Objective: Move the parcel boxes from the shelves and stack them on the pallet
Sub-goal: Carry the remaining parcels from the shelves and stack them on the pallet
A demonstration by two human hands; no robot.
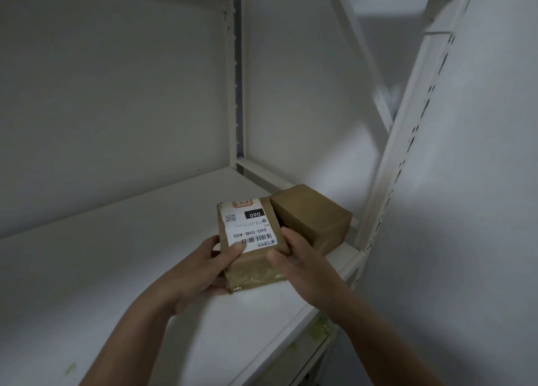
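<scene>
1. Both hands hold one small brown parcel box (252, 264) over the white metal shelf (116, 254), near the shelf's front right corner.
2. The left hand (201, 272) grips the box's left side. Its thumb (236, 250) lies flat on top, on the near edge of the white shipping label (249, 225), and its fingers are curled under and behind the left side, mostly hidden.
3. The right hand (301, 264) grips the right side. Its thumb (276, 259) presses on the near top corner, and its fingers (286, 235) wrap along the right side.
4. Both grips are narrow, no wider than the box itself.
5. The label reads upside down from this view, with "060-06B-A05", a barcode and a black "060" block. Clear packing tape (256, 279) covers the box's near face.
6. The box tilts slightly, its near lower edge close to the shelf. Whether it rests on the shelf or is just lifted cannot be told.
7. A second, plain brown parcel box (313, 215) sits on the shelf just behind and to the right, touching or nearly touching the held box's far right corner and the right hand's fingers.
8. A perforated white upright (407, 158) stands at the right, beside the plain box.
</scene>
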